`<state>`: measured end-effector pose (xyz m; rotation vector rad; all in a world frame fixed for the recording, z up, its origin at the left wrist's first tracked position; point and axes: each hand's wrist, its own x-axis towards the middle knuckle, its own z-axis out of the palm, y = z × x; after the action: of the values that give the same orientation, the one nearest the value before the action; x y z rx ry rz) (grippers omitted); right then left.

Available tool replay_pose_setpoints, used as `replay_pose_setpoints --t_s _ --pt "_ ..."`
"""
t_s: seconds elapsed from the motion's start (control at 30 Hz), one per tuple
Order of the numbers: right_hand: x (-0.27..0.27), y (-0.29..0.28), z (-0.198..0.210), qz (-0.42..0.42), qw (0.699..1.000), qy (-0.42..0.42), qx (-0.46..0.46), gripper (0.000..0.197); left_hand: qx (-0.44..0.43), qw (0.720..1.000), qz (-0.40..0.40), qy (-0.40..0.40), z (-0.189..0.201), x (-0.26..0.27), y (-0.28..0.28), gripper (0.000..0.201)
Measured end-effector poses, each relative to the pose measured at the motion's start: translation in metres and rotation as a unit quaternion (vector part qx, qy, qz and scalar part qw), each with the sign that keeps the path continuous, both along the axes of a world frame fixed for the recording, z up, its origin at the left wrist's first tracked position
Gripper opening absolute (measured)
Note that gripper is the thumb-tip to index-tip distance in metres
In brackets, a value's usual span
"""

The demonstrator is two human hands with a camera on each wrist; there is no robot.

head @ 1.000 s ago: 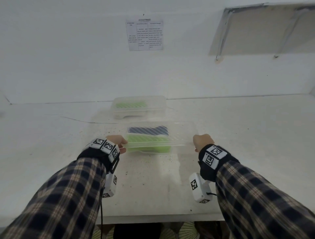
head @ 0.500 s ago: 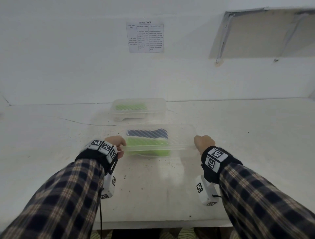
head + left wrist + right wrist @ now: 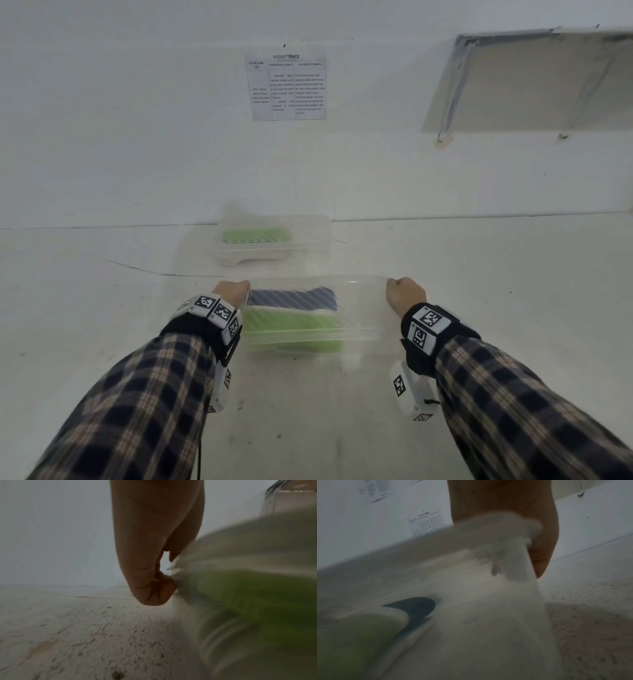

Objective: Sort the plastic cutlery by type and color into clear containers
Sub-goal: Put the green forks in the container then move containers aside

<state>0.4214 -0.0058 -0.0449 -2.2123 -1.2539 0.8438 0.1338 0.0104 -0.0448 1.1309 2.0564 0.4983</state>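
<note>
Our left hand [image 3: 233, 292] and right hand [image 3: 404, 294] grip the clear container [image 3: 359, 318] by its ends; tilting risks spilling its cutlery [image 3: 291, 325].

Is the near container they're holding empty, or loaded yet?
Loaded. The near container, held at its ends by the left hand and right hand, shows green cutlery and dark blue cutlery through its wall.

A white paper sheet [image 3: 288, 86] is fixed on the wall, and its heading reads "INSIGHTTRACE". Under the heading there is a table with three columns of small print, but these words are too small and blurred to read. The right wrist view shows the same sheet [image 3: 427, 522], also unreadable. The wristbands [image 3: 427, 325] carry black-and-white square code markers, without any letters
</note>
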Motion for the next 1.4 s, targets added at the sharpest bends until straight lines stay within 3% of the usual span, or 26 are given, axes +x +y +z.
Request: replay_pose_setpoints --t_s 0.23,0.37,0.67,0.87,1.2,1.4 --pt "0.002 0.026 -0.013 0.005 1.000 0.010 -0.001 0.047 -0.014 0.995 -0.058 0.083 -0.015 0.001 0.013 0.070" --pt "0.004 0.030 -0.022 0.008 1.000 0.010 -0.001 0.055 0.026 0.990 -0.066 0.118 -0.022 0.006 0.018 0.061" --pt "0.004 0.029 -0.023 0.006 1.000 0.008 0.011 0.055 0.052 0.987 -0.100 0.113 -0.029 0.000 0.023 0.049" --pt "0.002 0.024 -0.015 0.001 1.000 -0.005 0.015 0.050 0.092 0.989 -0.023 0.114 -0.029 0.009 0.014 0.050" --pt "0.006 -0.007 -0.010 0.014 0.999 -0.033 0.014 0.044 -0.004 0.987 -0.039 0.158 -0.015 0.007 -0.023 0.064" --pt "0.002 -0.033 -0.014 0.010 0.999 -0.037 0.020 0.046 -0.007 0.987 -0.022 0.157 -0.020 0.012 -0.055 0.068"
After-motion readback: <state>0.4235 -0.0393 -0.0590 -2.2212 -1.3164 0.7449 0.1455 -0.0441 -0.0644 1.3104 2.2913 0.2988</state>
